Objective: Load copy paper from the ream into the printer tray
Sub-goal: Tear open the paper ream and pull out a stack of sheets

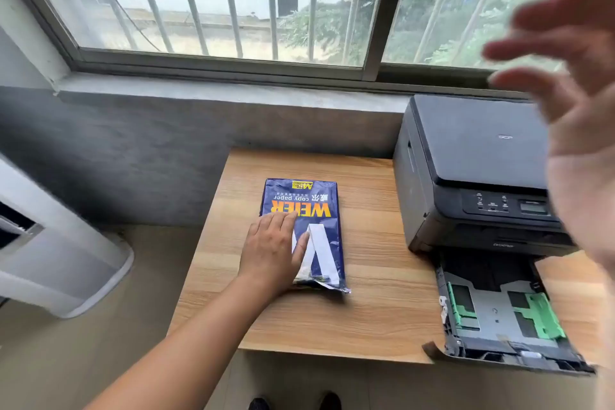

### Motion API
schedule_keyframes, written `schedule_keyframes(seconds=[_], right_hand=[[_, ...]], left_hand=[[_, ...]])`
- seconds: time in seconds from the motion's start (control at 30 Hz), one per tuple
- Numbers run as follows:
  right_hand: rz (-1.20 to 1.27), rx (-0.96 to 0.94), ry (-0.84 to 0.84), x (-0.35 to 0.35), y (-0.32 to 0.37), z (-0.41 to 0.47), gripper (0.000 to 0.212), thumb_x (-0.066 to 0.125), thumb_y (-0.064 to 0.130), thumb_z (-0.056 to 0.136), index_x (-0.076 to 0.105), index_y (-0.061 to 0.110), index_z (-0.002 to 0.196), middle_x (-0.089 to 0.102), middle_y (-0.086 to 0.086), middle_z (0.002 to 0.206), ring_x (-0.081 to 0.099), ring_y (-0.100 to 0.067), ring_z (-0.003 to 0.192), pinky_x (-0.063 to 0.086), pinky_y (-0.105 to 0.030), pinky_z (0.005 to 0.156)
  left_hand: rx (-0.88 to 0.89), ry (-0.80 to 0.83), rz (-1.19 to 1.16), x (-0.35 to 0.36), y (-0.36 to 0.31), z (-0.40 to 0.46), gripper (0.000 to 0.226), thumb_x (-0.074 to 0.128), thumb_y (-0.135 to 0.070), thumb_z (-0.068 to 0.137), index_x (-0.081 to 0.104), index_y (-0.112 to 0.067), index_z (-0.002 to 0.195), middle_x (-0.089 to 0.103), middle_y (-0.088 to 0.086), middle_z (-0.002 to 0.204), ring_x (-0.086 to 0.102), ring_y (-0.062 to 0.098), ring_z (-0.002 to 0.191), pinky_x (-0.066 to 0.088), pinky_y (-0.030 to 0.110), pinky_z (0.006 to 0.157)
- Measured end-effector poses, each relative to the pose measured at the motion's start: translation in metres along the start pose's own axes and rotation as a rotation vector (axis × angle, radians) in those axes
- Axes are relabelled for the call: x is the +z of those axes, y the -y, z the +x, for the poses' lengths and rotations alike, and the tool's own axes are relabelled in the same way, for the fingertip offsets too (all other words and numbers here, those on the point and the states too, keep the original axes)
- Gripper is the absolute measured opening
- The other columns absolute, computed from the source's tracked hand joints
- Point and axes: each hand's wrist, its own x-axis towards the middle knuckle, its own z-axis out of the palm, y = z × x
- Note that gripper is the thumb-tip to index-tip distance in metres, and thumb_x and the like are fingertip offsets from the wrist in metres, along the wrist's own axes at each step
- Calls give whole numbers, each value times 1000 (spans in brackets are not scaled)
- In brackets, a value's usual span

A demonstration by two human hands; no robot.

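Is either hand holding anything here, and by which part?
Nothing is held. The left hand lies flat on the ream; the right hand is open in the air.

The right hand [575,103] at three o'clock is strongly blurred and cut by the right edge, so its grip cannot be judged. It hides the printer's [472,173] right side. The left hand [271,253] covers the ream's [304,230] near-left part. The panel labels are too small to read. The tray's [499,316] near corner is blurred.
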Motion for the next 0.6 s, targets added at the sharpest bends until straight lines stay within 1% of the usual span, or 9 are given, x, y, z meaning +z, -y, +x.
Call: schedule_keyframes(seconds=[0.03,0.07,0.13,0.23,0.3,0.4,0.47,0.53,0.6], right_hand=[[6,62,9,21,-14,-15,28,38,18,105,61,11,119,73,-6,113,70,-28,105,55,-34,88],[-9,185,26,44,-24,-28,24,46,18,102,65,10,116,74,-7,110,71,-26,103,56,-33,89],[-114,414,108,83,-85,-58,18,59,16,98,71,15,111,77,-1,103,72,-17,98,56,-29,87],[-269,720,237,124,-188,-104,17,66,21,92,71,25,107,75,10,98,69,-7,88,54,-24,80],[-360,833,361,150,-243,-141,22,66,26,89,69,27,111,72,12,104,66,-6,90,53,-28,84],[-530,897,490,177,-304,-180,32,64,32,90,64,28,122,66,12,116,60,-9,106,51,-35,95],[-588,904,532,190,-328,-189,38,64,34,90,59,28,127,61,9,122,54,-12,116,48,-32,98],[-629,845,572,201,-346,-195,38,64,35,90,57,27,126,57,8,120,50,-15,118,46,-30,96],[-663,775,563,210,-359,-198,29,63,33,89,59,26,117,57,7,114,52,-17,112,46,-30,92]], left_hand=[[0,12,-13,3,5,2,57,29,-50,92,56,-15,128,65,2,121,56,23,116,43,39,98],[-3,8,-24,9,10,5,56,29,-48,93,57,-14,127,65,1,121,57,23,116,43,39,97],[-1,-2,-8,29,23,10,55,29,-46,93,57,-14,127,64,1,124,56,23,120,44,40,99],[-3,26,-19,62,41,21,53,30,-43,94,55,-14,131,61,3,133,50,23,130,39,41,108],[12,40,-11,85,53,29,52,30,-40,96,52,-13,134,57,4,138,45,24,135,30,40,114],[35,80,7,118,65,39,53,26,-36,98,47,-10,139,49,7,147,35,25,142,21,41,115],[38,99,12,137,71,46,54,23,-35,99,42,-10,143,43,6,152,30,25,145,18,41,117],[28,131,3,156,77,51,55,22,-35,99,37,-11,146,37,5,155,25,24,147,18,42,119],[16,161,-7,171,82,52,55,23,-34,99,35,-11,147,35,4,157,24,24,147,23,44,119]])
